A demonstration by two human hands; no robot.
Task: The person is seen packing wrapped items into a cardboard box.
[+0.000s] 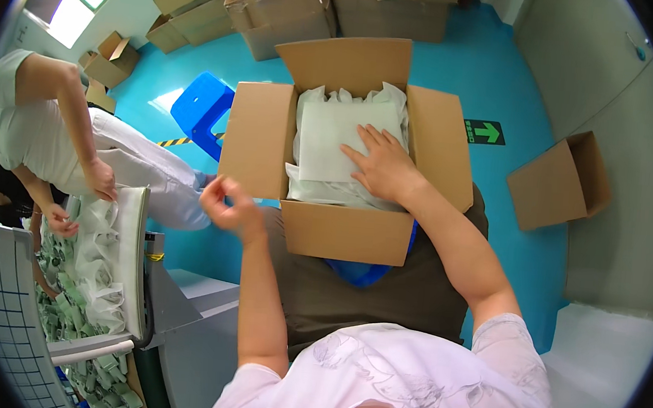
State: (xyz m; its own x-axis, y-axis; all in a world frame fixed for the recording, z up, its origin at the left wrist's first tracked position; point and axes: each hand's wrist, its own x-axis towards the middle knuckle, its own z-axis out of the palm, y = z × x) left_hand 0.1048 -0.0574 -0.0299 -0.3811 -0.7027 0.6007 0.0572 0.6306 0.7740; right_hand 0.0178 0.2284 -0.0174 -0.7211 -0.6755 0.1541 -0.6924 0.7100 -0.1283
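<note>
An open cardboard box [345, 234] stands before me with its flaps folded outward. White plastic lining [386, 98] rises in ruffles along its inner walls. On top of the contents lies a flat white sheet, perhaps foam [324, 138], which hides what is beneath. My right hand [383, 162] rests palm down on the sheet's right part, fingers spread. Beyond the box's left flap, my left hand [231, 207] is raised in the air, slightly blurred, with loosely bent fingers and nothing visible in them.
At left another person [46, 125] reaches over a bin [138, 265] of pale green pieces and white plastic. A blue stool [201, 107] stands behind the box. Cardboard boxes [281, 13] line the back; another box [553, 189] leans by the right wall.
</note>
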